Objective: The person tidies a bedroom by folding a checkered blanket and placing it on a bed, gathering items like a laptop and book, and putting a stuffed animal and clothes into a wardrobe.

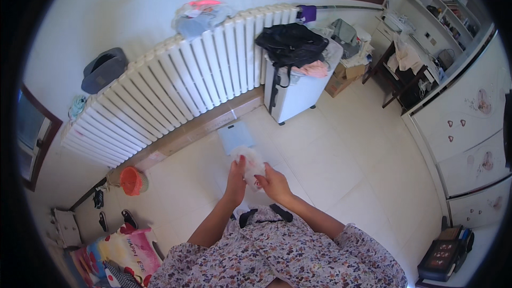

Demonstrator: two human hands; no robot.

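Note:
Between my two hands is a crumpled, translucent white plastic bag [252, 162] with a bit of red print near its lower end. My left hand [237, 182] grips its left side, thumb lying on top. On the right side, my right hand [276, 184] pinches the bag's lower part between thumb and fingers. The bag is held in front of my waist, above the tiled floor. Beyond it a pale blue bathroom scale [235, 135] lies flat on the tiles, its near edge partly covered by the bag.
A white radiator [180, 80] runs along the wall, with a grey cap [105, 70] on it. A white suitcase [298, 96] bears a black bag [294, 42]. An orange-lined bin [132, 181] and shoes [103, 221] are at left, a white cabinet [460, 136] at right.

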